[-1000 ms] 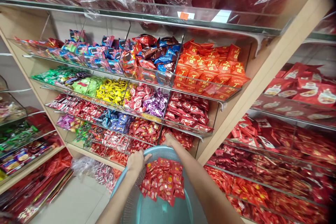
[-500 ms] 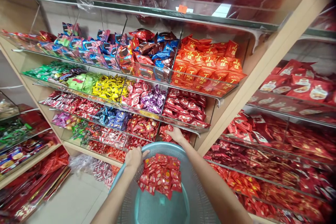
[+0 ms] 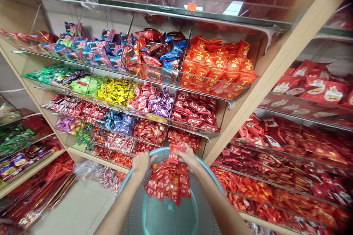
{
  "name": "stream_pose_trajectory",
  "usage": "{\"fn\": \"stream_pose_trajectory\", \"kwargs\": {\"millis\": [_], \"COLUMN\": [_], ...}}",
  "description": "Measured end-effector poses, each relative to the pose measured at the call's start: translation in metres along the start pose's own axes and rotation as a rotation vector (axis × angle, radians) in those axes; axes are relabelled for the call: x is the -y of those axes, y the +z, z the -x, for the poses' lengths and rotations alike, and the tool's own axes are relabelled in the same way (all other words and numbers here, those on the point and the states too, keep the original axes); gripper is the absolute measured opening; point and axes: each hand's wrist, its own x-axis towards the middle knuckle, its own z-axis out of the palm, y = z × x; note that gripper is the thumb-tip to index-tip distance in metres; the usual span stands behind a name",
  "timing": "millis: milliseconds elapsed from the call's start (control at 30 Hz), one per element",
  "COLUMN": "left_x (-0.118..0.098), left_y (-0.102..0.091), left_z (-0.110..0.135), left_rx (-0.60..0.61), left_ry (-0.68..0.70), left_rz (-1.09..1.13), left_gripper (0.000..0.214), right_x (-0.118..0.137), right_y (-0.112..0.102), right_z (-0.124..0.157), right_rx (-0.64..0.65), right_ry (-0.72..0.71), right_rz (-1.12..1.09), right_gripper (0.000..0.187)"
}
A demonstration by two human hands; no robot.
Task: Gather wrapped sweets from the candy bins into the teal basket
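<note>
A teal plastic basket (image 3: 170, 216) is in front of me, its far rim close to the shelves. My left hand (image 3: 141, 164) grips the rim at the far left, fingers wrapped over it. Over the far part of the basket, my right hand (image 3: 186, 157) pinches red candy packets (image 3: 175, 151); how many is unclear. Below that hand, a pile of small red packets (image 3: 168, 181) lies in the basket. Just beyond the rim, a low shelf compartment holds more red packets (image 3: 184, 137).
Tiered shelves with clear dividers hold yellow sweets (image 3: 116, 89), purple sweets (image 3: 161, 102) and orange-red bags (image 3: 217, 62). A wooden upright (image 3: 264, 80) separates them from more red-filled shelves at right. Pale floor tiles (image 3: 74, 205) show at lower left.
My right hand has drawn back from the low shelf compartment to above the basket, bringing red candy packets with it. My left hand stays on the rim.
</note>
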Motion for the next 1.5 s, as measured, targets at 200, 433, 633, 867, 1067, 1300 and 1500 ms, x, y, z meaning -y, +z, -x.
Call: {"fn": "stream_pose_trajectory", "kwargs": {"millis": [200,433,633,867,1067,1300,1500], "left_x": [0.000,0.001,0.001,0.001,0.000,0.000,0.000], "left_y": [-0.001,0.002,0.003,0.005,0.002,0.002,0.002], "left_z": [-0.001,-0.002,-0.002,-0.001,-0.001,0.001,0.001], "left_rx": [-0.016,-0.019,-0.036,-0.052,-0.045,-0.033,-0.030], "left_ry": [0.025,0.023,0.034,0.039,0.030,0.009,0.015], "left_rz": [-0.003,-0.030,-0.024,-0.039,-0.045,-0.039,-0.036], "left_gripper": [0.063,0.060,0.062,0.065,0.065,0.065,0.063], "right_x": [-0.005,0.002,-0.007,-0.005,-0.012,-0.008,-0.008], "right_y": [0.001,0.005,0.010,0.010,0.016,0.015,-0.002], "right_z": [0.001,0.019,0.019,0.023,0.020,0.007,0.000], "right_rx": [-0.061,0.133,0.172,0.153,0.064,-0.032,0.069], "right_ry": [-0.289,-0.513,-0.471,-0.466,-0.532,-0.380,-0.127], "right_rz": [0.536,1.078,1.202,1.034,0.751,0.347,0.192], "right_gripper": [0.032,0.027,0.019,0.021,0.018,0.028,0.034]}}
